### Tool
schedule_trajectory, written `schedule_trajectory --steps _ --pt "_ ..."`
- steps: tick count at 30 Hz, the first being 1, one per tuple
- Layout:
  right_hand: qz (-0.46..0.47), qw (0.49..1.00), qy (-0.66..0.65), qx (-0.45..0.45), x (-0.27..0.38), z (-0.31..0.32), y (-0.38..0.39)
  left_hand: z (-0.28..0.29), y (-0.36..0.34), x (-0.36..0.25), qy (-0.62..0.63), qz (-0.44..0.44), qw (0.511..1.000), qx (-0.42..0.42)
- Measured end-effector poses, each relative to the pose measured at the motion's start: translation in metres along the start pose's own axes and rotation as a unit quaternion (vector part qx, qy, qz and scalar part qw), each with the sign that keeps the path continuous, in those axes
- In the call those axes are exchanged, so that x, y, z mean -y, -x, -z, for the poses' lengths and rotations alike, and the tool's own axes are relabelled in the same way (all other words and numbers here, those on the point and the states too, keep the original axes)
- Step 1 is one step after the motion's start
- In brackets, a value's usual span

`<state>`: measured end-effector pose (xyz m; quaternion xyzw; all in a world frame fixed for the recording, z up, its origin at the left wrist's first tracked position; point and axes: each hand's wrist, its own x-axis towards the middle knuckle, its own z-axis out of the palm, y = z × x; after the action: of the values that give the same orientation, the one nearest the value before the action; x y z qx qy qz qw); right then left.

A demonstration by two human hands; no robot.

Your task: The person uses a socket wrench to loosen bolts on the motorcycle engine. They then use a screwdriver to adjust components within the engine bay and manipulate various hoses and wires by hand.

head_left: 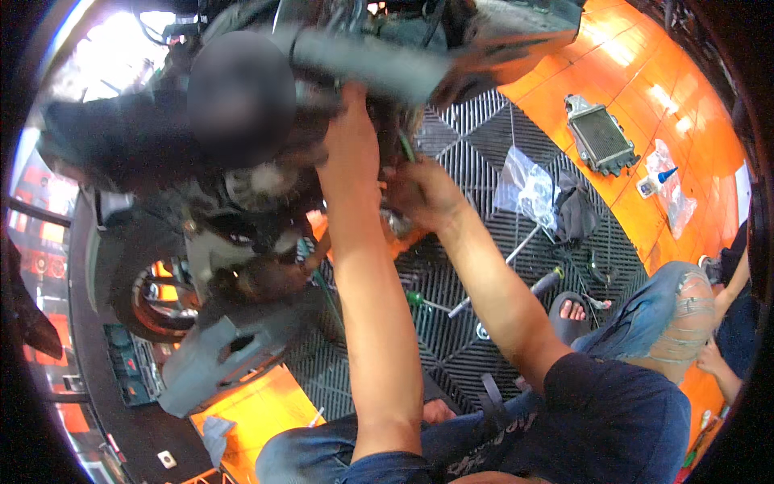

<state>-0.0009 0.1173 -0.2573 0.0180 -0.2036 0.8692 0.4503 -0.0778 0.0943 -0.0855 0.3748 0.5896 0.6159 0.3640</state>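
A partly stripped motorcycle or scooter [266,234] stands in front of me, with dark panels, a wheel and exposed inner parts. My left hand [348,145] reaches up into its frame below a grey tube-like part [367,64]. Its fingers are hidden behind the parts. My right hand [426,194] is beside it, slightly lower, with fingers curled. A slim green thing [405,148] sticks up from those fingers; blur hides its kind. Under the wrists, an orange patch shows among the machine's lower parts.
On the black ribbed mat [459,347] lie a green-handled tool [415,298], a long metal bar [524,244] and a clear plastic bag [524,189]. A radiator [601,135] rests on orange tiles. A tool case [129,363] is at left; another person's arm [726,298] is at right.
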Motion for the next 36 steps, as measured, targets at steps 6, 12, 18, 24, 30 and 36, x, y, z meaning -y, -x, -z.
schedule_trajectory --steps 6,12,18,24,30,36 --pt "-0.047 0.998 -0.031 -0.012 -0.007 -0.065 -0.008 0.051 -0.071 0.041 0.140 0.021 0.987 0.069" --pt "-0.058 0.997 -0.030 -0.031 -0.002 -0.058 -0.001 0.025 -0.040 0.009 0.187 0.065 0.979 0.054" --pt "-0.047 0.999 -0.001 -0.022 -0.006 -0.048 -0.006 0.041 -0.055 0.009 0.191 0.078 0.969 0.135" --pt "-0.052 0.996 0.020 -0.064 -0.008 -0.045 -0.009 0.035 -0.052 0.018 0.145 0.041 0.987 0.050" --pt "-0.075 0.990 0.120 -0.026 0.003 -0.048 -0.011 0.031 -0.057 0.007 0.212 0.109 0.959 0.156" --pt "-0.098 0.989 0.106 -0.039 0.003 -0.055 -0.011 0.034 -0.067 0.014 0.203 0.055 0.964 0.161"
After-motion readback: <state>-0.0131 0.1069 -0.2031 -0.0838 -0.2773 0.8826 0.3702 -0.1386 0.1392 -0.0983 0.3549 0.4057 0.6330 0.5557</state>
